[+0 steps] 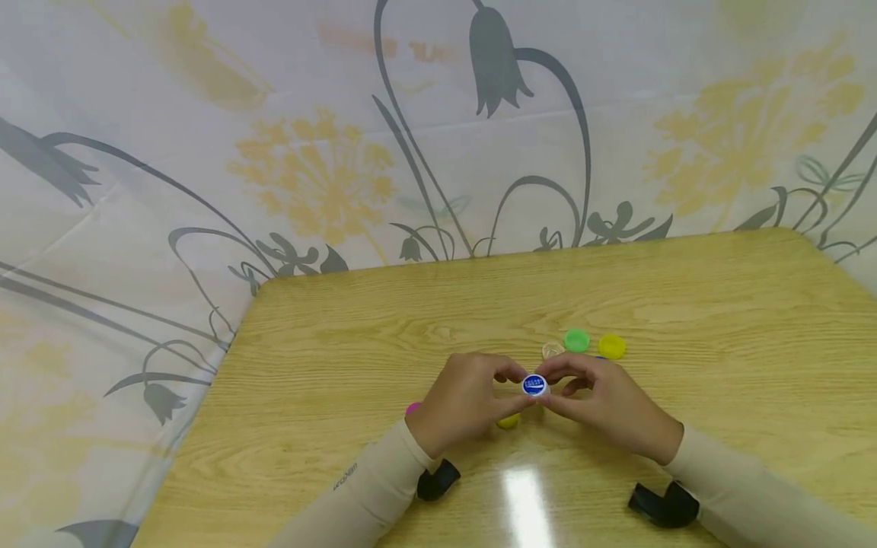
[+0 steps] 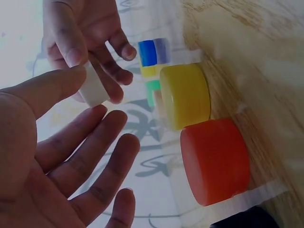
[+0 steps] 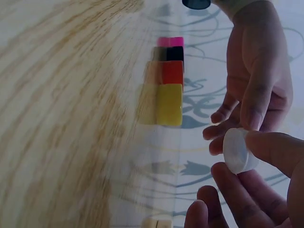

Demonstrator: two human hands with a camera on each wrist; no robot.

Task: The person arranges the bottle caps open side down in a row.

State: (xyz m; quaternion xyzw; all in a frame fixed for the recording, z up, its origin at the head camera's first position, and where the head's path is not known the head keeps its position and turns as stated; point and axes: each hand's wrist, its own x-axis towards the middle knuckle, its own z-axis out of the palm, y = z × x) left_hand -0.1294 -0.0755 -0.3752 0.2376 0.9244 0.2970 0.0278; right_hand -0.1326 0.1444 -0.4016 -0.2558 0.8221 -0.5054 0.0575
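Observation:
Above the wooden table, both hands hold a small white bottle cap (image 1: 534, 385) with a blue label facing up. The left hand (image 1: 466, 402) pinches its left side between thumb and forefinger, while the right hand (image 1: 608, 399) pinches the right side the same way. Seen from the left wrist, the cap (image 2: 95, 88) is edge-on between the fingertips of both hands. The right wrist view shows the pale round face of the cap (image 3: 235, 150). Below the hands, a yellow cap (image 1: 508, 422) and a red cap (image 2: 216, 161) rest on the table.
Beyond the right hand lie a clear cap (image 1: 551, 349), a green cap (image 1: 576, 340), another yellow cap (image 1: 612, 346) and a partly hidden blue cap (image 1: 601, 358). A magenta cap (image 1: 412, 408) and a black cap (image 3: 175, 53) are on the left. A flower-patterned cloth (image 1: 438, 152) hangs behind the table.

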